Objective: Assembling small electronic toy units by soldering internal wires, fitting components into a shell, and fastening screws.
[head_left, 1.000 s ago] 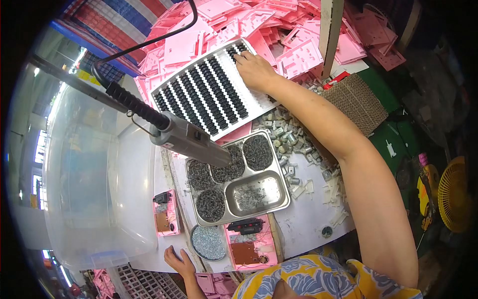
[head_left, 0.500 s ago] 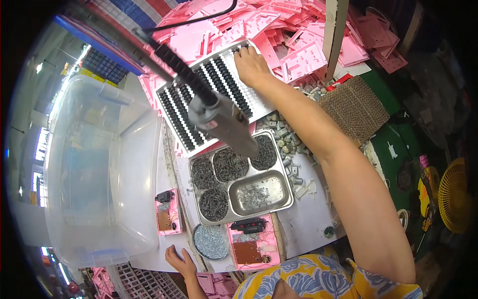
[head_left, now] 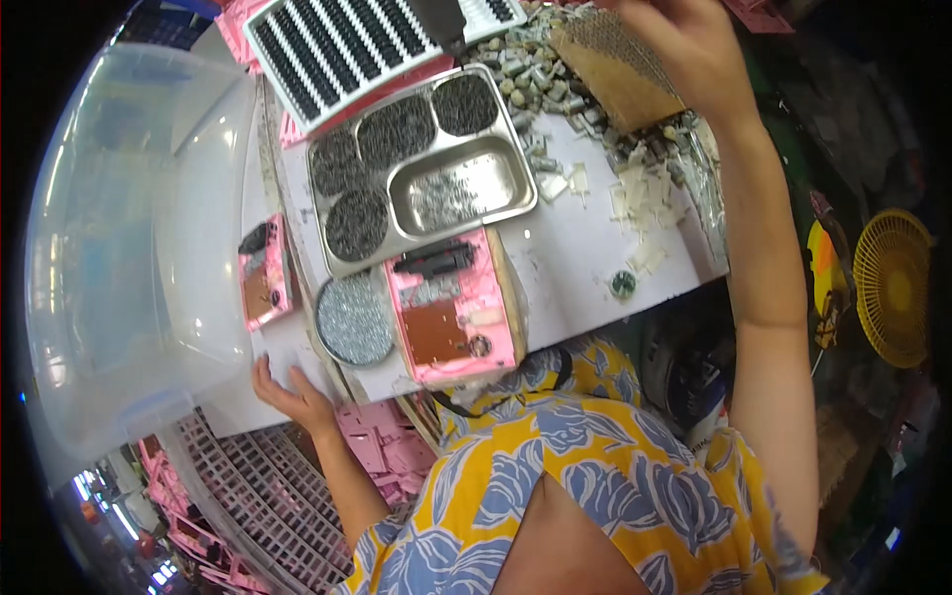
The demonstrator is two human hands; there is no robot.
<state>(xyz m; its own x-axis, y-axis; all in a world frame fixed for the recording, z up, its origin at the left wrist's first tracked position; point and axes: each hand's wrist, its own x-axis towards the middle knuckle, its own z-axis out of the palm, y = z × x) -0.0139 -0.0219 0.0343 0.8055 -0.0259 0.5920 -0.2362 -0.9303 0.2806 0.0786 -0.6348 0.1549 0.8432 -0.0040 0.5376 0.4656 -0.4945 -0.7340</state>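
Off the white tray (head_left: 373, 91), the right hand (head_left: 689, 59) has swung near the corrugated cardboard (head_left: 620, 84); partly cut off, its grip cannot be told. Spread wide, the left hand (head_left: 297, 399) is at the counter's (head_left: 575, 278) front edge. There too lies the pink plastic panel (head_left: 461, 305), rectangular, brown-patched, long axis front to back, far end leaning left beside the 5-well steel tray (head_left: 501, 178).

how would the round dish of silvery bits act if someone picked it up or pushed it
The round dish holds many loose silvery bits and shows no lid, so tilting it would probably spill some. Those look metallic, so it may feel heavy for its size. Pushed rightward, it would likely bump the pink panel right beside it.
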